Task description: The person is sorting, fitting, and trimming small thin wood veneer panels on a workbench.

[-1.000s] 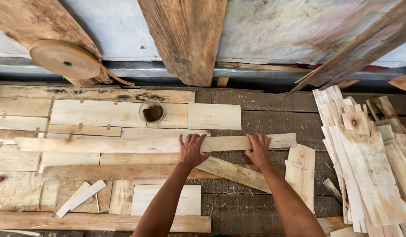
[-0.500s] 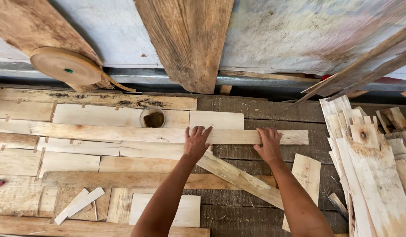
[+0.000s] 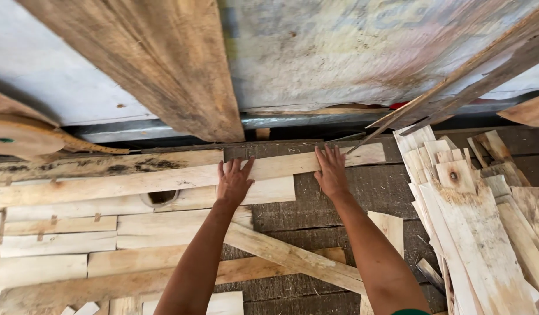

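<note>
My left hand (image 3: 234,181) and my right hand (image 3: 330,171) lie flat, fingers spread, on a long pale wooden slat (image 3: 135,179) that stretches across the dark workbench (image 3: 362,192) near its far edge. The slat runs from the far left to just past my right hand. Neither hand grips it; both press on its top face. Just beyond it lies a rougher, darker-stained plank (image 3: 106,163). Under the slat, a round hole (image 3: 161,197) in a lower board shows.
Several pale boards (image 3: 164,230) lie side by side on the left. A diagonal slat (image 3: 292,256) crosses below my arms. A heap of thin offcuts (image 3: 473,221) fills the right. A wide brown plank (image 3: 164,64) leans on the wall, with a round wooden disc (image 3: 18,137) at left.
Both hands have pushed the long slat away from me, up past the hole, toward the wall. The view has moved closer to the wall.
</note>
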